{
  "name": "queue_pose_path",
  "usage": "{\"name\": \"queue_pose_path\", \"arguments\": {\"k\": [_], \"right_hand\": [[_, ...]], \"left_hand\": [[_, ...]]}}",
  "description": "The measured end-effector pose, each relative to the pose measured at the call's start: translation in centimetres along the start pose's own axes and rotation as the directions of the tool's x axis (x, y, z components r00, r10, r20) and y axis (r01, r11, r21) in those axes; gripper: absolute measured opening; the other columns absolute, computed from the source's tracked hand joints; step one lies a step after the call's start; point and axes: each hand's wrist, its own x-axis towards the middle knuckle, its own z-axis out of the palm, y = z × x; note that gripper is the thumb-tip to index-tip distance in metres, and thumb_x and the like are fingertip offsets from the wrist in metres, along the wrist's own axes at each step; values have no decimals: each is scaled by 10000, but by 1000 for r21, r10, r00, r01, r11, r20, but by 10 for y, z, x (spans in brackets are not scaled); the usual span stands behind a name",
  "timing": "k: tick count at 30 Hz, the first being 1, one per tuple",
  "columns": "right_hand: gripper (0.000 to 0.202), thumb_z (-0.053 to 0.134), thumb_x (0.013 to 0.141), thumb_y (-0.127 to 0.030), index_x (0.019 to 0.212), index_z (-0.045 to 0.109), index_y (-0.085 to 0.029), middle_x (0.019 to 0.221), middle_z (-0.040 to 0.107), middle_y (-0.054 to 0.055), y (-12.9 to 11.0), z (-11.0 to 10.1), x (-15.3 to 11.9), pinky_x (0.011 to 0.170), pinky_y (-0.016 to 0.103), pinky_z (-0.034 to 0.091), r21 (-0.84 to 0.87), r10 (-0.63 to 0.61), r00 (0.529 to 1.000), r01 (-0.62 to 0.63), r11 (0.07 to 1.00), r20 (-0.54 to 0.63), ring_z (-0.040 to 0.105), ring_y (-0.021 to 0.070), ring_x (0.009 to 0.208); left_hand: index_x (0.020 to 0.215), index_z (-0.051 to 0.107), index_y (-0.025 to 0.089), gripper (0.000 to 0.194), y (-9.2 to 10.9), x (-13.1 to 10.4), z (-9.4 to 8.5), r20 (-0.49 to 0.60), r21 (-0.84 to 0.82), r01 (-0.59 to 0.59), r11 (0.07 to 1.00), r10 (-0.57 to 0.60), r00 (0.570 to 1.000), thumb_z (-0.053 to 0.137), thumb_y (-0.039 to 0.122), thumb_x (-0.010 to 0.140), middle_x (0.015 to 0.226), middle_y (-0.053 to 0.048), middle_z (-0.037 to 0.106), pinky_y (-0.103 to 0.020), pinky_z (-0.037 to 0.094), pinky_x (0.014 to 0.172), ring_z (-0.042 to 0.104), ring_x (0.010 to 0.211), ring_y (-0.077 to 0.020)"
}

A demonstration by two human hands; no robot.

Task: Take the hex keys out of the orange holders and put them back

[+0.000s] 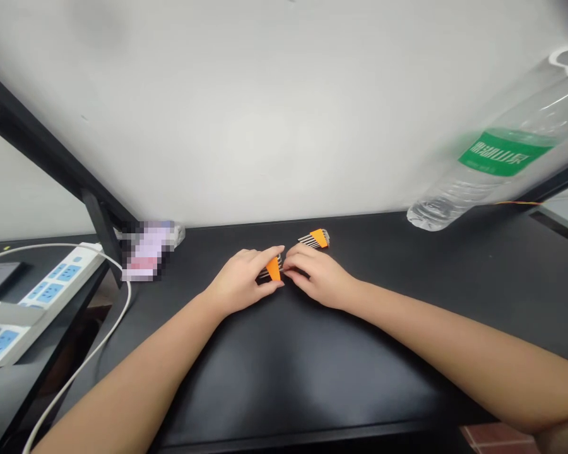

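**Orange hex-key set pinned between both hands on the black desk**

Orange plastic marks the holder of the hex-key set (273,269) you are working on; it lies low on the black desk (284,378), just short of the white wall (265,113). Your left hand (240,284) curls over it from the left, thumb below and fingers above, gripping the holder so it cannot slide. Your right hand (318,275) meets it from the other side, fingertips pinched at the metal keys that stick out. Which key you have hold of is hard to tell; your fingers cover most of the steel, and it may be that you only touch the ends.

A second orange hex-key set (316,239) lies just beyond your right hand, apart from it, keys fanned toward the left, close enough to reach.

Off to the side:
- Clear water bottle (502,157) with a green label, at the right; it looks tilted, though that is probably lens stretch, and its cap runs out of frame.
- White power strip (38,296) with blue sockets on the left shelf, its white cable (108,328) looping down off the edge.
- A blurred-out item (147,252) against the wall, left of your hands; nothing readable there.
- Both forearms enter from the lower corners; your elbows are cut off.
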Motion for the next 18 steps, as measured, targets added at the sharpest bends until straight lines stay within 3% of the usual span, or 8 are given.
{"name": "queue_pose_path", "arguments": {"k": [5,11,18], "right_hand": [[189,535,962,-125,1055,664,-227,1084,690,73,-2,1,2,917,401,556,105,-8,1000,10,994,-28,655,215,998],[141,562,929,-129,984,661,-214,969,687,66,8,-5,-1,814,385,542,-3,92,993,-92,996,-75,638,210,877],[61,628,860,-145,846,657,-197,868,651,49,19,-3,-1,789,357,509,-74,163,985,-158,985,63,599,204,853]], "left_hand": [[1481,438,292,684,-1,0,-1,-12,-19,24,1000,-24,1000,730,418,875,1236,-46,705,-397,528,967,678,1032,-229],[1463,463,290,653,-4,-1,-2,-61,-38,48,998,-51,997,729,414,880,1264,-50,696,-399,528,983,678,1065,-226],[1435,485,270,566,-4,1,-4,-47,-32,47,998,-49,998,692,337,913,1295,-57,676,-420,499,1018,651,1132,-241]]}}
